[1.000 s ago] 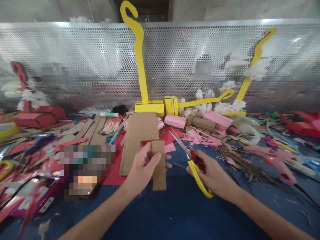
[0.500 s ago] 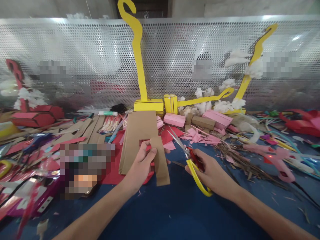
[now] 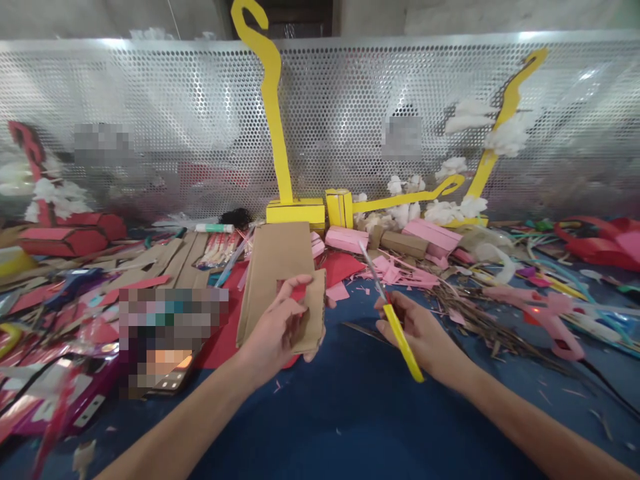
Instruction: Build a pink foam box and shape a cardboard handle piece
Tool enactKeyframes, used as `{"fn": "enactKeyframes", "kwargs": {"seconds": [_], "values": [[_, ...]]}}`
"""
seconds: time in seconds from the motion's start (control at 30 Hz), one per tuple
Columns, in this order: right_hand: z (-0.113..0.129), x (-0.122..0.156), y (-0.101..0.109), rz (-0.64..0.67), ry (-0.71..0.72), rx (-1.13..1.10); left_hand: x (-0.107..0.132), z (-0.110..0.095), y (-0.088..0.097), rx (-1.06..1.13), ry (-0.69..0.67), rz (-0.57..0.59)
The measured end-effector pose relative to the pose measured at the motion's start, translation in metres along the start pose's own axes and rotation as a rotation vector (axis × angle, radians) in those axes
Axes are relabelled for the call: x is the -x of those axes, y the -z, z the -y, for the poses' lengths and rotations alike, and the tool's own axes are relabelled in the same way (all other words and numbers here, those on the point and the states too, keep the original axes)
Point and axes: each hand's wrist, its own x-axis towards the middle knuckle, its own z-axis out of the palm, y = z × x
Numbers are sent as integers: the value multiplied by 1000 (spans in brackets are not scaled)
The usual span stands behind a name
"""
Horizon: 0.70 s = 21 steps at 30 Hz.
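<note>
My left hand (image 3: pixel 275 327) is closed on a small brown cardboard piece (image 3: pixel 314 310), with fingers at its front and lower edge. Behind that hand lies a larger folded cardboard sheet (image 3: pixel 283 247), partly hidden, with red paper (image 3: pixel 220 343) beneath it. My right hand (image 3: pixel 417 333) grips a pair of scissors (image 3: pixel 399 337) with yellow and red handles. The metal blades point up and away, apart from the cardboard, and look nearly closed. A thin dark strip (image 3: pixel 365 330) lies on the blue table (image 3: pixel 345 420) between my hands.
A pink glue gun (image 3: pixel 545 310) with a lit red light lies at right, near brown twigs (image 3: pixel 490 320). Pink paper boxes (image 3: pixel 347 238) and yellow hook-shaped pieces (image 3: pixel 275 120) stand behind, before a perforated metal panel (image 3: pixel 340 120). Cardboard strips (image 3: pixel 175 263) and a purple object (image 3: pixel 75 390) lie at left.
The cardboard piece in my left hand has turned, and its long strip end no longer hangs down right. The scissors have rotated more upright, their blades closer together.
</note>
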Motion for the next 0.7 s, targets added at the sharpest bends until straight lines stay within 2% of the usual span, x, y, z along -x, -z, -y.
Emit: {"fn": "enactKeyframes", "kwargs": {"seconds": [0.1, 0.2, 0.27, 0.4, 0.5, 0.7], "values": [[-9, -3, 1, -41, -2, -138, 0, -3, 1, 81, -23, 91], [-14, -4, 3, -51, -7, -185, 0, -2, -1, 117, -34, 167], [-15, -3, 4, -42, -10, -190, 0, 1, -2, 52, -57, 131], [-8, 0, 3, 11, -35, -166, -2, 10, 0, -245, -115, -17], [1, 3, 2, 23, -45, -146, -4, 14, 3, -374, -121, -34], [11, 7, 0, 75, -42, -48, -3, 11, -1, -455, -162, -31]]}}
